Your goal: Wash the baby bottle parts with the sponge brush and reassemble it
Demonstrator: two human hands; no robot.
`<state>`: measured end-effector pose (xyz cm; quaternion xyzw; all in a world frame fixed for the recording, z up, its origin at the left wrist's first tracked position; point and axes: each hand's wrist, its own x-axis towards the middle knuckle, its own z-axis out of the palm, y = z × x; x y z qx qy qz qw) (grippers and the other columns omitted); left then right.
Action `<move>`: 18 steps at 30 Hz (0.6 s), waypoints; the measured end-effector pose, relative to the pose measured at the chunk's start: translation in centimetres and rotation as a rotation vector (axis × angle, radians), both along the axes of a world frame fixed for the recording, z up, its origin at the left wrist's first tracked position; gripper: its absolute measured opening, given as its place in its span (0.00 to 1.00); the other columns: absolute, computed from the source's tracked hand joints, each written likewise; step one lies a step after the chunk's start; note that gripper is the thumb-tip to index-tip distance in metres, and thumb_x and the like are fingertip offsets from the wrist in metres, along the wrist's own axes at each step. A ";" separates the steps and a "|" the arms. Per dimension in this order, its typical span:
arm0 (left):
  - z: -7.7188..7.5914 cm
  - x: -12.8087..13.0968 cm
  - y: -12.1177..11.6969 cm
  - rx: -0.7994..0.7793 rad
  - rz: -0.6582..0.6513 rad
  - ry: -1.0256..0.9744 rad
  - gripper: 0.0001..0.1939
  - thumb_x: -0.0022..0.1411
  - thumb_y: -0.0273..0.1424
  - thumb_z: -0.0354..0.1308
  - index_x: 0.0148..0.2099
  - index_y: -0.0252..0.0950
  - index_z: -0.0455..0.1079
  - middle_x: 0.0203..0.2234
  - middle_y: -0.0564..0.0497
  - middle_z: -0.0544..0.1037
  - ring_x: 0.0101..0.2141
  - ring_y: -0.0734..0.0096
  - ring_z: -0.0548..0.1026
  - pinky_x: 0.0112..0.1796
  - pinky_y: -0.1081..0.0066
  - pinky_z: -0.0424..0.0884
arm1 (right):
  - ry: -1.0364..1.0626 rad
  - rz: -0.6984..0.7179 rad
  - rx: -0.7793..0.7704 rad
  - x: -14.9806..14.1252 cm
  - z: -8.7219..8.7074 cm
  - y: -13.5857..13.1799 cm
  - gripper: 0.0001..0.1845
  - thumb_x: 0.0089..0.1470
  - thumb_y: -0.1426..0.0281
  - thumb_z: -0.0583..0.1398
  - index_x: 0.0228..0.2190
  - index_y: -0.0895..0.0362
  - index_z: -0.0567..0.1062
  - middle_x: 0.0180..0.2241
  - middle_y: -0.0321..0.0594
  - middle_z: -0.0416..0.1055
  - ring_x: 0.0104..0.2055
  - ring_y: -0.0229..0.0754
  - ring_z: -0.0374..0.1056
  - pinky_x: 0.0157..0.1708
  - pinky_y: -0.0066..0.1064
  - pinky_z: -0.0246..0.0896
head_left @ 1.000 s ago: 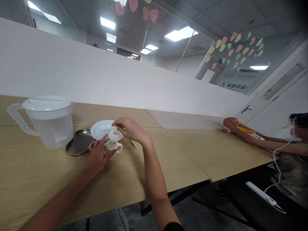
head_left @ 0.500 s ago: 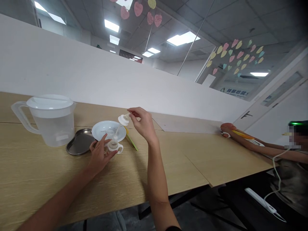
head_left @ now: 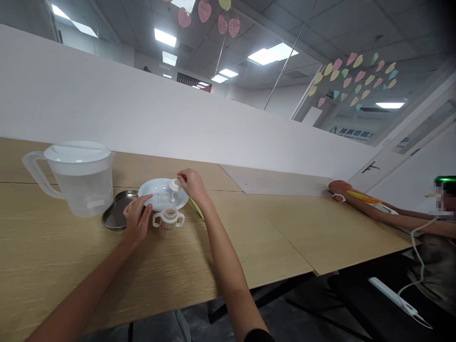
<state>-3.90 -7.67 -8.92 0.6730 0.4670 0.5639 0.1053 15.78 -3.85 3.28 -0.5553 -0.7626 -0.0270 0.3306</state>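
My right hand (head_left: 192, 183) pinches the white nipple top (head_left: 175, 185) of a baby bottle over the bowl, and a straw with a weighted end hangs down from it. Below and in front stands the bottle (head_left: 166, 229), upright on the table, uncapped, with a handle on each side. My left hand (head_left: 137, 218) is just left of the bottle, apart from it, its fingers spread by the bowl's near edge and holding nothing. The white bowl (head_left: 144, 188) has something clear in it, too faint to make out.
A lidded clear pitcher (head_left: 87, 190) of liquid stands at the left. Beside it lies a metal kidney-shaped tray (head_left: 116, 216). A yellow-green thin item (head_left: 196, 209) is partly under the bowl's right side. At the far right, another person's arms (head_left: 374, 213) rest on the table.
My left hand has let go of the bottle and drawn left. My right hand has moved left and down, carrying the nipple top and straw from above the bottle to over the bowl.
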 end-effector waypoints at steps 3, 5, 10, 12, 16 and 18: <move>-0.2 -0.3 0.7 0.010 0.014 0.015 0.23 0.71 0.45 0.40 0.50 0.42 0.74 0.49 0.47 0.78 0.54 0.55 0.69 0.58 0.50 0.53 | 0.089 0.049 -0.038 -0.2 -1.1 1.1 0.09 0.59 0.75 0.58 0.37 0.62 0.80 0.38 0.47 0.78 0.39 0.39 0.72 0.43 0.28 0.62; -0.3 -0.3 0.9 0.002 -0.008 0.042 0.24 0.71 0.44 0.40 0.48 0.42 0.75 0.50 0.48 0.78 0.56 0.55 0.67 0.59 0.50 0.51 | 0.180 0.063 -0.100 -0.4 -1.8 1.6 0.09 0.58 0.74 0.59 0.35 0.62 0.80 0.35 0.44 0.79 0.35 0.37 0.72 0.39 0.26 0.62; -0.8 0.1 1.0 -0.033 -0.052 0.105 0.24 0.71 0.43 0.40 0.49 0.44 0.76 0.53 0.49 0.77 0.60 0.54 0.63 0.58 0.47 0.47 | 0.386 0.090 -0.287 -1.5 -2.8 2.3 0.10 0.58 0.73 0.58 0.31 0.62 0.80 0.24 0.39 0.77 0.26 0.34 0.71 0.31 0.23 0.62; -1.0 0.2 1.1 -0.042 -0.059 0.112 0.24 0.71 0.43 0.39 0.50 0.43 0.75 0.52 0.48 0.77 0.59 0.53 0.64 0.58 0.46 0.45 | 0.417 0.087 -0.320 -1.8 -3.1 2.5 0.10 0.58 0.72 0.59 0.30 0.62 0.80 0.22 0.38 0.76 0.24 0.34 0.70 0.29 0.23 0.61; -1.3 0.3 1.2 -0.045 -0.058 0.115 0.25 0.71 0.43 0.38 0.49 0.42 0.75 0.49 0.47 0.79 0.58 0.55 0.66 0.58 0.47 0.43 | 0.403 0.001 -0.313 -1.4 -3.3 2.9 0.12 0.58 0.71 0.58 0.27 0.61 0.79 0.21 0.37 0.76 0.24 0.34 0.70 0.30 0.23 0.61; -1.3 0.3 1.3 -0.034 -0.054 0.114 0.26 0.71 0.44 0.37 0.48 0.41 0.75 0.49 0.47 0.79 0.57 0.56 0.66 0.59 0.48 0.44 | 0.385 -0.062 -0.277 -0.9 -3.3 3.1 0.12 0.58 0.71 0.58 0.27 0.61 0.80 0.22 0.38 0.77 0.25 0.34 0.70 0.31 0.23 0.61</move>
